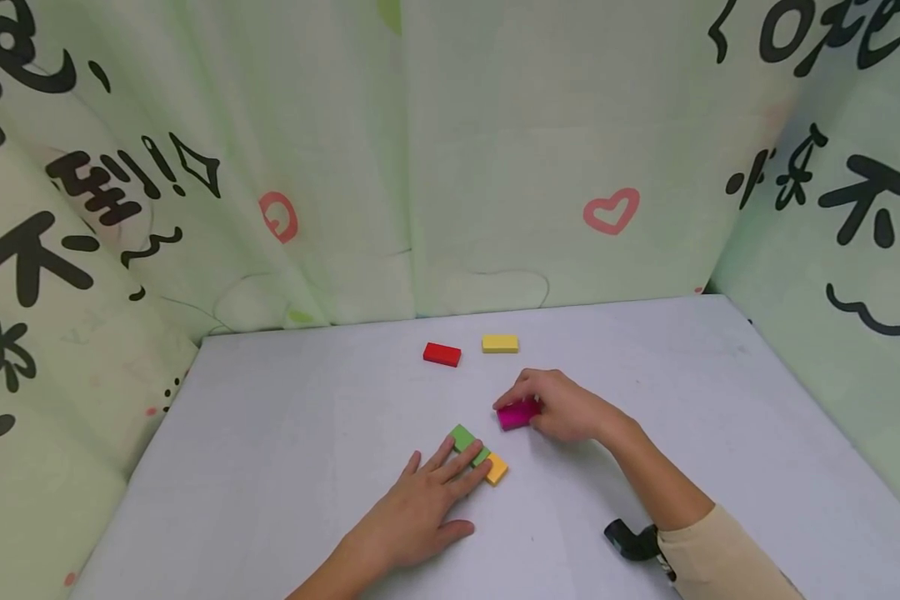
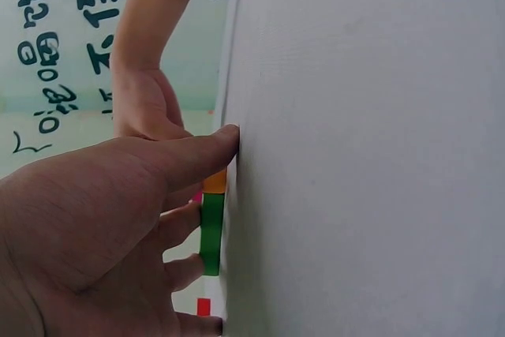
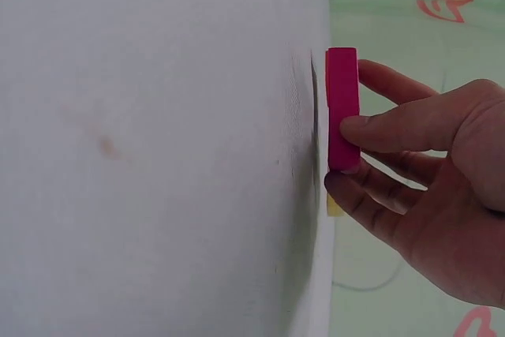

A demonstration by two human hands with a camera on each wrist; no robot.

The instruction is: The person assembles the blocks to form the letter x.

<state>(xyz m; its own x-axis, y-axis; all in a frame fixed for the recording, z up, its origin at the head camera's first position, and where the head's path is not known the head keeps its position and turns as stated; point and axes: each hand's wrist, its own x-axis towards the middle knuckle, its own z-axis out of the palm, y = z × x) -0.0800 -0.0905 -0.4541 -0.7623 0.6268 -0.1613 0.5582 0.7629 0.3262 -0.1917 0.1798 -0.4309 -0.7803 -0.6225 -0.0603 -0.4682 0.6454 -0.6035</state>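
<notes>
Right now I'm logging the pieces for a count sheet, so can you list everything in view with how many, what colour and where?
magenta block: one, magenta, lying on the table right of centre, pinched by the right hand.
green block: one, green, near the table's middle, under the left hand's fingertips.
orange block: one, orange, touching the green block's near end.
red block: one, red, farther back, lying free.
yellow block: one, yellow, just right of the red block, apart from it.
table: one, pale grey.
curtain: pale green with black writing and red hearts, around three sides.
left hand: one, flat, fingers straight.
right hand: one, beige sleeve, a black device at the wrist.
</notes>
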